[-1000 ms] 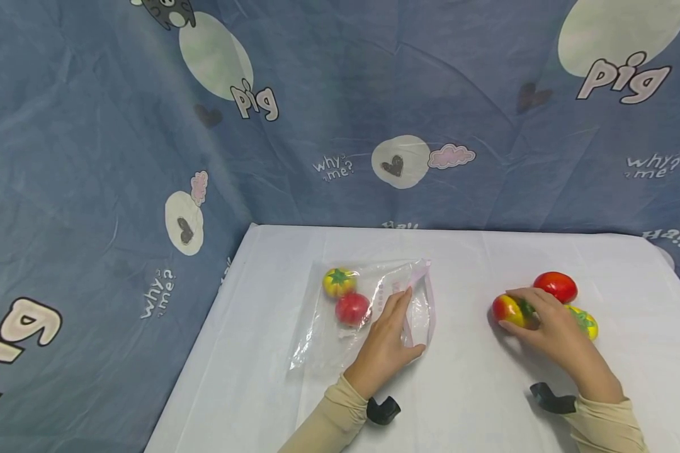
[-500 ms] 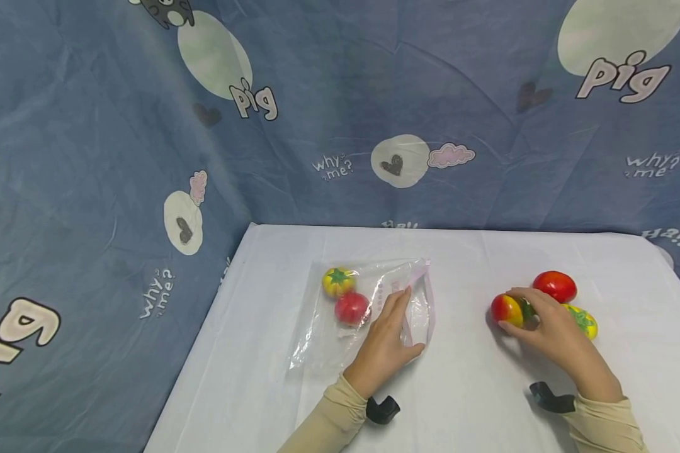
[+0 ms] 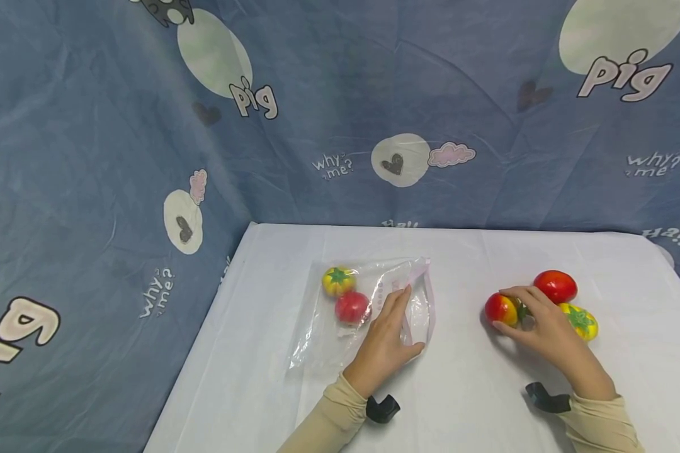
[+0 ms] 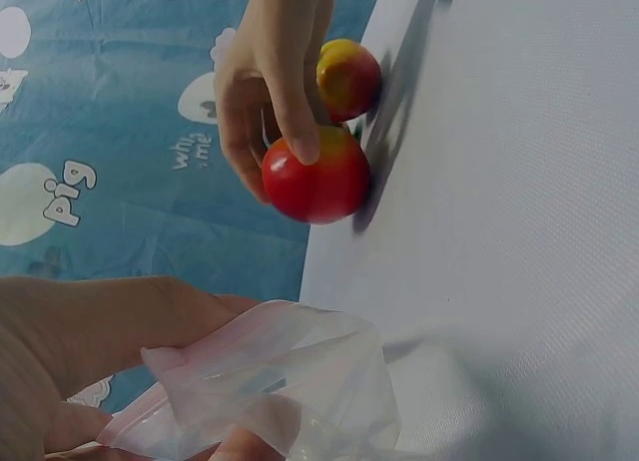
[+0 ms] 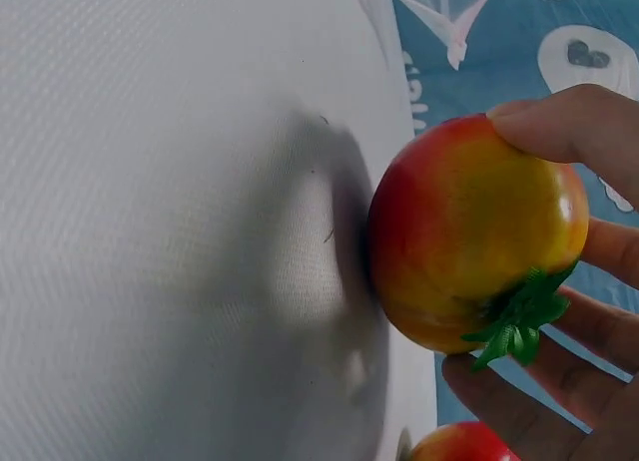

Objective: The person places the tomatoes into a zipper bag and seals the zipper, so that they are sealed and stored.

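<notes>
Clear plastic bag (image 3: 314, 343), one, pink-edged along its mouth, lying on a white table cover (image 3: 476, 390) with the mouth facing the right-hand side. Contents, two: a yellow ribbed fruit (image 3: 339, 281) with green star-shaped top, and a pinkish-red fruit (image 3: 352, 307) just beside it. Left hand (image 3: 378, 346): fingers extended, thumb spread well away from them, touching the bag at its mouth; the left wrist view shows the film parted there. Right hand (image 3: 558, 333): grasping a red-and-yellow fruit (image 5: 479, 231) with green leafy calyx, thumb on one side and fingers round the other, outside the bag and well apart from it; whether the fruit touches the table cover or sits just above it cannot be told. Loose stock, two, both resting near the right hand: a glossy red fruit (image 3: 555, 286) behind it and a yellow-and-green fruit (image 3: 580, 322) beside the wrist side. Fittings: beige sleeves (image 3: 328, 415) and a black attachment (image 3: 382, 410) at each wrist. Backing: blue printed curtain (image 3: 317, 56). Status, by judgement: bagging is partly complete, two of five pieces in; the gripped piece and the two loose ones are outstanding, and the mouth appears unsealed, so closing, if wanted, is also outstanding.
</notes>
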Motion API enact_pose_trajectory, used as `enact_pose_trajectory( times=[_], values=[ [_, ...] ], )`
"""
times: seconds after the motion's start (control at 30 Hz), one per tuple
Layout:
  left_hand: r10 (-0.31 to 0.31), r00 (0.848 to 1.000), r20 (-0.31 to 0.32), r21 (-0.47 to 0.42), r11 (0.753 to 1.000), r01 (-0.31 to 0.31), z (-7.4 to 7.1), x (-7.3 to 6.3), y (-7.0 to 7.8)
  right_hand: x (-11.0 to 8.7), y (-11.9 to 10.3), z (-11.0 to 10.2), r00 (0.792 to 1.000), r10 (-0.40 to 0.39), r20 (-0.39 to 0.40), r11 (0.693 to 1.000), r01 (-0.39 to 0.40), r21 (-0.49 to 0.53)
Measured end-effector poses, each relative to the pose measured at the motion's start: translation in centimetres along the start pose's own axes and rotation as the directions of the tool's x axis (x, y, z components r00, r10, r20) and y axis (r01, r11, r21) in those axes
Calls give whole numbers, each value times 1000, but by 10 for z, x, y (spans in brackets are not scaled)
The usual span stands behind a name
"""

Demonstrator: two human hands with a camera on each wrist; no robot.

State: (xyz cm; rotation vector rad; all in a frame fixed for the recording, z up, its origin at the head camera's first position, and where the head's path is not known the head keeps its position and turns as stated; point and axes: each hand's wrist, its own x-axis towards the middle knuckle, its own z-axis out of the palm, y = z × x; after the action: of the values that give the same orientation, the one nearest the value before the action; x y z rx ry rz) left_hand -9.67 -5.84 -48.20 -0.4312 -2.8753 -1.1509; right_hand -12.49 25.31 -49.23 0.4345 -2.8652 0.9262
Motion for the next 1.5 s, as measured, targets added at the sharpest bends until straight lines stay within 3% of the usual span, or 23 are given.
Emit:
enact_pose_trajectory(
  times=[0.27, 0.53, 0.8, 1.13, 1.5],
  values=[
    [-8, 1000, 8, 2, 1000, 8, 0, 0, 0, 1, -1, 1, 999, -9, -39, 999, 11, 47],
    [-10, 1000, 15, 1, 1000, 10, 1, 0, -1, 2, 2, 5, 1000, -3, -14, 998, 4, 61],
    [-4, 1000, 14, 2, 1000, 4, 0, 1, 0, 2, 2, 6, 997, -29, -71, 996, 35, 84],
    [-2, 1000, 15, 7, 1000, 2, 1, 0, 0, 2, 3, 6, 1000, -8, -25, 996, 10, 91],
    [29, 1000, -3, 12, 1000, -29, 0, 0, 0, 2, 2, 11, 995, -65, -72, 991, 72, 113]
  ],
)
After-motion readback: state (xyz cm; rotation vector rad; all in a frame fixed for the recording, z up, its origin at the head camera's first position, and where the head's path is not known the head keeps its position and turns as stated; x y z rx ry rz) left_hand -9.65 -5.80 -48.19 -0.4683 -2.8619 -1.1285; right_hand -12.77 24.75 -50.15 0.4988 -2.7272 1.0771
